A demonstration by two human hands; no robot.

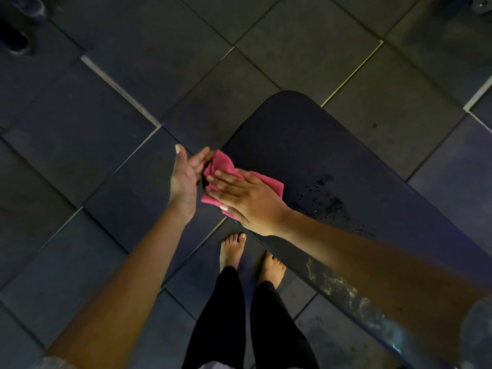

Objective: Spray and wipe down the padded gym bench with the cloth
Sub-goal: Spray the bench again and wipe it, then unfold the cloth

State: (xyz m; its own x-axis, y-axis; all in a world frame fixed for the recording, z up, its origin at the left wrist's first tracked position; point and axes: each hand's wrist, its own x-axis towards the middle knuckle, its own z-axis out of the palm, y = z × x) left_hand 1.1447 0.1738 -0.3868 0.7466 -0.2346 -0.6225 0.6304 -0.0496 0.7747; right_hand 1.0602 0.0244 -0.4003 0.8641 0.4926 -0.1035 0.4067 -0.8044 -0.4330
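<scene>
Pressing the pink cloth [269, 181] flat on the padded table's [306, 139] near edge with a spread grip, the right hand [250, 199] is probably risking the overhanging fold sliding off, the left hand's [186, 179] spread grip merely touching it, leaving spray droplets [328, 199] unwiped.

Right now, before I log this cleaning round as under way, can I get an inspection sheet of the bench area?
Surface: black padded bench, spray droplets mid-pad, not yet wiped.
Job's things: pink cloth at the bench's edge; spray bottle not seen.
Clutter: nothing seen.
Hands: right hand flat on the cloth, pressing; left hand open, fingers touching the cloth's far end.
Cables: nothing seen.
Surroundings: dark floor tiles; bare feet beside the bench.
</scene>
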